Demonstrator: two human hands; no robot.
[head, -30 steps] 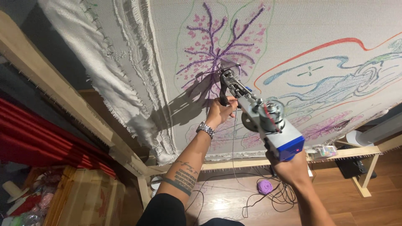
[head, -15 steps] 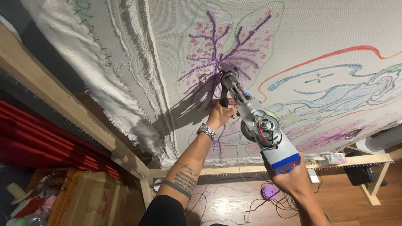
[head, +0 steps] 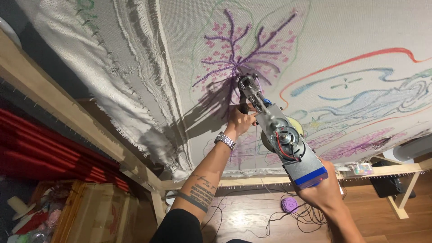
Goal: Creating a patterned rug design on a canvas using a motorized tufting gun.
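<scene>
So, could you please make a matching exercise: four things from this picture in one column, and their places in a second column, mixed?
Things:
1. tufting gun
2. wristwatch
3. yarn ball
4. wooden frame

Places:
A. on the floor
B. on the left wrist
C. along the cloth's edges
D. tip against the purple branch pattern

Pairs: 1-D, 2-B, 3-A, 4-C
</scene>
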